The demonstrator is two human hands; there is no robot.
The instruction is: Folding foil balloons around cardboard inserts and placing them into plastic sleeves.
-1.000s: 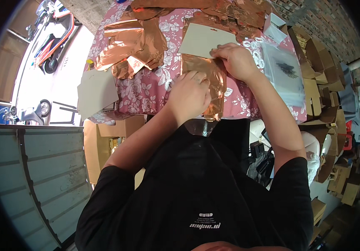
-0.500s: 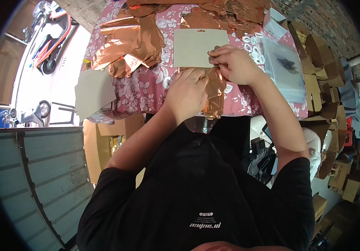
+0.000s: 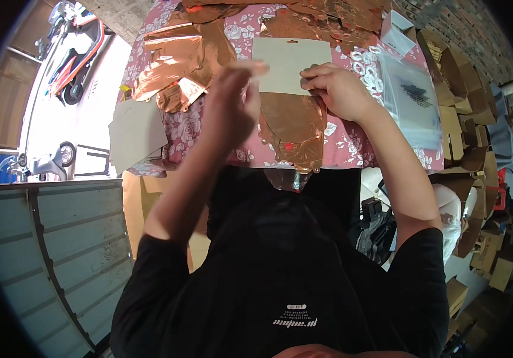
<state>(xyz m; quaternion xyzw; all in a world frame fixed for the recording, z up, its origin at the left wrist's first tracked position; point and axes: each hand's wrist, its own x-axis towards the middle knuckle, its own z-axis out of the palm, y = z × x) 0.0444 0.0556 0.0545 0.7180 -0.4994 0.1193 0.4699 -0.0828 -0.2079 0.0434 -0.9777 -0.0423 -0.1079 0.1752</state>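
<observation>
Card (image 3: 285,59) lies up-left of my right hand (image 3: 341,90), which touches its lower-right corner; left hand (image 3: 229,98) blurred; can't tell either's grip.

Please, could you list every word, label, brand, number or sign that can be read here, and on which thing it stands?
I do not copy printed wording; I only locate it.
Black shirt: white chest print, a bold line and smaller lines, upside down in the picture.
Plastic bags: black block of print, too blurred to read.
White box: a tiny dark mark, too small to read.
Cream card: no print visible.
</observation>
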